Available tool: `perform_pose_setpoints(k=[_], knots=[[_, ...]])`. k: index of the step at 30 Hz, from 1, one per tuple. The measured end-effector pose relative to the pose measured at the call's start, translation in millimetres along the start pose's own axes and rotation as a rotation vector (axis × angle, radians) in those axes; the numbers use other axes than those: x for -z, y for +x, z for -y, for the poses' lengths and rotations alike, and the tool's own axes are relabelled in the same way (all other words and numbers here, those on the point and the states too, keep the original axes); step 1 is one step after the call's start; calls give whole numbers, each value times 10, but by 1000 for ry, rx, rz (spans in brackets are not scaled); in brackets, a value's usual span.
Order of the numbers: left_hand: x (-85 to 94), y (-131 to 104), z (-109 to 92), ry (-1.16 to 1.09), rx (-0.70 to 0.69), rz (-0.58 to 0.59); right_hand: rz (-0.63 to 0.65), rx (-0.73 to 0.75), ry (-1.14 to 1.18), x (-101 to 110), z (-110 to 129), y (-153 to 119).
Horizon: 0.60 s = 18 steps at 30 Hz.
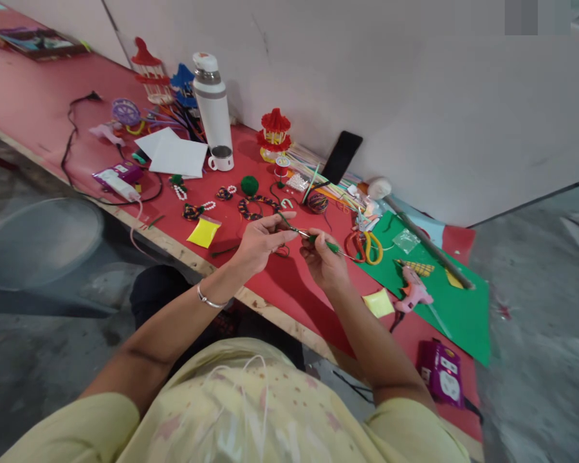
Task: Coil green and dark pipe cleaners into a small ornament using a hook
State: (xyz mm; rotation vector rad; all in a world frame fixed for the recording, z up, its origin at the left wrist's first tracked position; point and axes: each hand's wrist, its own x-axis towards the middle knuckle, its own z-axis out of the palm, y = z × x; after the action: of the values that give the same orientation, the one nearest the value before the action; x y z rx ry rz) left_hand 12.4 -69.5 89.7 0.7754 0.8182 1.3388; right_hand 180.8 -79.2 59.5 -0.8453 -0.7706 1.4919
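The right hand [324, 262] was closed round a green-handled tool [332, 247]; the left hand [259, 245] pinched dark yarn [284, 220]. On the desk [309, 305], a clear packet [298, 182] held white beads.

The slim hook [332, 247] has a green middle and slants above the worktop [289, 286]. Dark green yarn [284, 220] runs near its tip.

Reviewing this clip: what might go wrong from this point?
The thin green yarn pinched in the left hand might slip off the slim metal tip of the green-handled tool in the right hand.
That tool's rear end points towards the scissors, so it might snag on their handles.
The open cup, if it holds liquid, could wet the white sheets beside it.
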Motion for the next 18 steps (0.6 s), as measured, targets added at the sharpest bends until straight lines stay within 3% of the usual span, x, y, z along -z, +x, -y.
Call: perform_pose_setpoints(k=[18], knots=[[74,-24,-109,-34,215,52,143,142,-226,179,11,83]])
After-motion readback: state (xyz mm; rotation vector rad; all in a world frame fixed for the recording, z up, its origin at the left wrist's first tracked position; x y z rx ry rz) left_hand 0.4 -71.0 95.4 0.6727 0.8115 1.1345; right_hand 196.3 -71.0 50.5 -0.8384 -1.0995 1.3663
